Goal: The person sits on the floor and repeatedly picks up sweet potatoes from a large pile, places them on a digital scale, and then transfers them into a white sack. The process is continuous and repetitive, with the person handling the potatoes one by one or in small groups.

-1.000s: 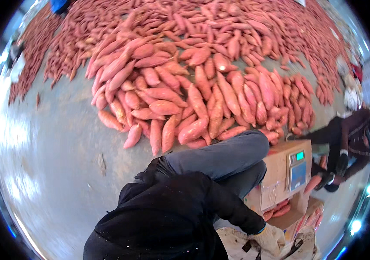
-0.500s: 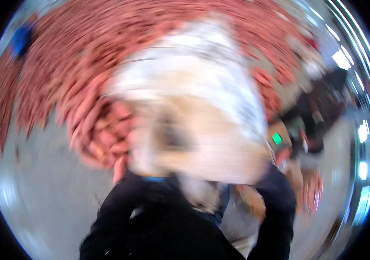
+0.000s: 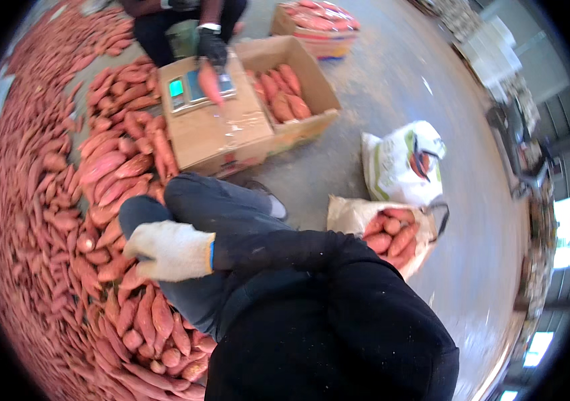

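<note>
My right hand (image 3: 173,250), in a whitish knit glove with a blue cuff edge, rests by my bent knee at the border of the sweet potato pile (image 3: 108,170). Its fingers look loosely apart, and nothing shows in them. Red-skinned sweet potatoes lie just beyond and below the fingertips. My left hand is out of the picture. Across from my knees, a co-worker's dark-gloved hand (image 3: 212,48) has a sweet potato (image 3: 209,81) over a small scale (image 3: 191,87) with a lit green display. The scale stands on a closed cardboard box (image 3: 215,134).
Beside the scale an open carton (image 3: 322,80) holds sweet potatoes; another full carton (image 3: 315,41) stands behind it. A tan bag (image 3: 345,215) of sweet potatoes and a white bag (image 3: 392,164) sit on the concrete floor to my right. Equipment and stacks line the far right.
My view has swung to the right. The large, blurred white and tan thing that was in front of my arms is gone from view. My right hand now lies by my knee.
</note>
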`<move>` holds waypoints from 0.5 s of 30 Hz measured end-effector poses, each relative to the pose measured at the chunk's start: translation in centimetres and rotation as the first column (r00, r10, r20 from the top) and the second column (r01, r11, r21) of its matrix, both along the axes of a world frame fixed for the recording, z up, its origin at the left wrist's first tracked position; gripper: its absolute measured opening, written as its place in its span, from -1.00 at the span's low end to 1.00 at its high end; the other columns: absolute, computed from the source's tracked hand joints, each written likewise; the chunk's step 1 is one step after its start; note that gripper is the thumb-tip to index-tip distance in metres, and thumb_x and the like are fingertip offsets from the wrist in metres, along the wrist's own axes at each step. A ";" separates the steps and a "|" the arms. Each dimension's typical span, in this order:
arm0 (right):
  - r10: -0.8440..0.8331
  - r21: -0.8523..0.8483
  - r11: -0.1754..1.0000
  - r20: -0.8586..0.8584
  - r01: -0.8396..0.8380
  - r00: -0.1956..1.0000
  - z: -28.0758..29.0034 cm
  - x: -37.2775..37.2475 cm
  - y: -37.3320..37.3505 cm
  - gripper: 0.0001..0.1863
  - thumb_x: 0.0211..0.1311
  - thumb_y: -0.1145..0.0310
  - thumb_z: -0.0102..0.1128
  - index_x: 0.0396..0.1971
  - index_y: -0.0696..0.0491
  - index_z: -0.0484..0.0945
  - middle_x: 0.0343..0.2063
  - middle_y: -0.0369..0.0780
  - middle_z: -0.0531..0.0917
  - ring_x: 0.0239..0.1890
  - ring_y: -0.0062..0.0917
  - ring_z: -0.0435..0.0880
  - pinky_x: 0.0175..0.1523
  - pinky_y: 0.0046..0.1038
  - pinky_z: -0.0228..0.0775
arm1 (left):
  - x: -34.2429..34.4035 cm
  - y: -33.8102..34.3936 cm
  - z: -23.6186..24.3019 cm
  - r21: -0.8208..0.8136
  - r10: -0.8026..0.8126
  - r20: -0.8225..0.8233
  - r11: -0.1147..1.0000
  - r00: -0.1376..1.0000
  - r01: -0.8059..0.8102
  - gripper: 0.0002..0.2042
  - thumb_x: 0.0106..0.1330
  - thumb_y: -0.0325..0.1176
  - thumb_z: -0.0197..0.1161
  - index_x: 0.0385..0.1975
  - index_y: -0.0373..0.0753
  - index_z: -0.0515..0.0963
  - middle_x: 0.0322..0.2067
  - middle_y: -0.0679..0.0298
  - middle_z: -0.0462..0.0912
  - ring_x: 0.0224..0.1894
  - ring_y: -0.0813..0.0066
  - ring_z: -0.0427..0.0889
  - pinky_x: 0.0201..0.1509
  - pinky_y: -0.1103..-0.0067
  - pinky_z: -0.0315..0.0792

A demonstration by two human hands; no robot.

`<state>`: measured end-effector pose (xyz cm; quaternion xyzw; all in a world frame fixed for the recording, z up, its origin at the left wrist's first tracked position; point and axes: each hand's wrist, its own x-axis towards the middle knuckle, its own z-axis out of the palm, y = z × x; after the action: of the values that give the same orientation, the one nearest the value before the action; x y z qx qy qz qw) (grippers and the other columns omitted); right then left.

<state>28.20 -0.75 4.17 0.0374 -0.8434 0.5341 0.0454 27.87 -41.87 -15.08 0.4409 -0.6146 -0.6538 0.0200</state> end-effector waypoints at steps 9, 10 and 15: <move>-0.677 -0.056 0.736 -0.036 0.675 0.735 -5.9 8.3 8.1 -0.71 0.16 0.33 0.22 -0.12 0.07 0.61 -0.17 -0.04 0.64 -0.04 -0.13 0.62 0.07 -0.22 0.46 | -5.3 1.2 -5.4 -0.178 -0.123 0.069 0.975 0.990 0.134 -0.63 0.47 -0.30 0.03 0.22 -0.27 0.38 0.22 0.03 0.39 0.22 0.25 0.43 0.24 0.39 0.38; -0.716 -0.044 0.696 -0.108 0.716 0.690 -6.1 9.6 8.9 -0.70 0.16 0.34 0.23 -0.11 0.09 0.59 -0.15 -0.05 0.63 -0.03 -0.13 0.61 0.07 -0.22 0.45 | -6.8 1.9 -6.3 -0.185 -0.180 0.046 0.965 0.983 0.185 -0.62 0.48 -0.31 0.03 0.24 -0.27 0.37 0.24 0.02 0.38 0.25 0.24 0.42 0.26 0.38 0.38; -0.992 0.127 0.093 -0.075 0.987 0.103 -8.5 21.6 12.5 -0.59 0.14 0.35 0.26 0.01 0.13 0.54 -0.11 -0.03 0.62 0.02 -0.19 0.60 0.16 -0.27 0.43 | -19.2 2.5 -6.0 -0.877 -0.735 0.159 0.201 0.659 0.436 -0.79 0.38 -0.28 0.17 -0.09 -0.22 0.55 -0.18 0.15 0.62 -0.19 0.27 0.60 -0.12 0.38 0.52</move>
<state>49.76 11.73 -4.34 -0.5419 -0.6877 0.3038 0.3757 8.64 -39.39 -21.04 -0.0086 -0.9619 -0.2626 0.0761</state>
